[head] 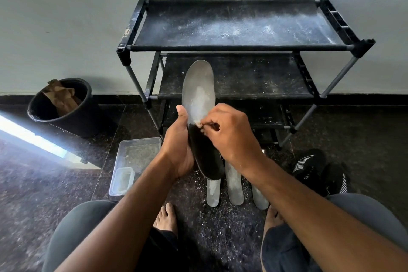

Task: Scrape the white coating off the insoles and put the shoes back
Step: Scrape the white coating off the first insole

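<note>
Dark speckled stone floor [66, 179] littered with white flakes, pale wall behind. Dusty black shoe rack [238, 26] straight ahead, black bucket [64, 108] left, clear plastic tub [134, 161] nearby. Left hand [178, 148] grips the insole [199, 93] upright; right hand [229, 132] pinches at its coating. Three more insoles [234, 185] lie on the floor, black sneakers [315, 168] on the right.

Matt grey-coated insole [198, 86], glossy speckled stone floor [364, 130] — clear plastic box [141, 150]

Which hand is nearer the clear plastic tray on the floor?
Left. The left hand, holding the insole, is just right of the clear tray. The right hand picks at the insole farther right.
</note>
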A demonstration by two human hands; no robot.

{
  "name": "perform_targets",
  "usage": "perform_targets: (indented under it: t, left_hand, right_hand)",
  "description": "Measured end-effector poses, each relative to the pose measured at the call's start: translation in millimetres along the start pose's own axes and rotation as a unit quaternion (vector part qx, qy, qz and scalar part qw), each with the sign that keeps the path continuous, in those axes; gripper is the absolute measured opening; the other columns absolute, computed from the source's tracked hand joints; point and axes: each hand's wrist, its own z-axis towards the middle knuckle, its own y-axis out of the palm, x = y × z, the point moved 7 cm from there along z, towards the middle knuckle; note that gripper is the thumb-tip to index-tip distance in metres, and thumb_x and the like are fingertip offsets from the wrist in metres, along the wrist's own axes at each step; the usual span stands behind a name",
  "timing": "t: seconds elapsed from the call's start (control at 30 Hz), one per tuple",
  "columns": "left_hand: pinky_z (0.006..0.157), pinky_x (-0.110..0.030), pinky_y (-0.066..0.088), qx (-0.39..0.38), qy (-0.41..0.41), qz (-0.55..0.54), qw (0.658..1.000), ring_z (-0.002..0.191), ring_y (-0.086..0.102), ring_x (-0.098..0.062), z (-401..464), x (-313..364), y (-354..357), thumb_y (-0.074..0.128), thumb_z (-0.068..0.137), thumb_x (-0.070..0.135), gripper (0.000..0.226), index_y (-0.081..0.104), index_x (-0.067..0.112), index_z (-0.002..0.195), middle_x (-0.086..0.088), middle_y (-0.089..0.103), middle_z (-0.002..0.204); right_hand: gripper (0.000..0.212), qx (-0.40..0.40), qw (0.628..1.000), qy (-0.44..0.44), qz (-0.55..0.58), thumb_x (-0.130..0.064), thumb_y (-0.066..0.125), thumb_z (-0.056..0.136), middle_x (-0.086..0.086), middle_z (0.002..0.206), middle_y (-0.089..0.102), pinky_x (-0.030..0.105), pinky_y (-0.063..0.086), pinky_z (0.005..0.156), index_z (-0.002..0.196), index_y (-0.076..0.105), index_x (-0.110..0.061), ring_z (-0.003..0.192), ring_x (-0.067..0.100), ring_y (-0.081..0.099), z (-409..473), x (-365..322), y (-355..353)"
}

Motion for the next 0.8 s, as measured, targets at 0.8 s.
perform_targets:
  t: [0.8]
  left_hand:
    - [0.1, -0.044, 0.057, 0.061, -0.018, 0.052, 0.997, 0.122, 0.067, -0.034, 2, 4, -15, 0.029, 0.103, 0.069, 0.083, 0.065, 0.001, 0.133, -0.023, 0.068, 0.131]
  right_hand:
    - [0.015, -0.148, 0.981, -0.079, -0.094, -0.003, 0.061, 0.095, 0.0, 0.1, 0.055, 0.028, 0.054, 0.083, 0.104, 0.073, -0.004, 0.094, 0.013, 0.053, -18, -11, 23]
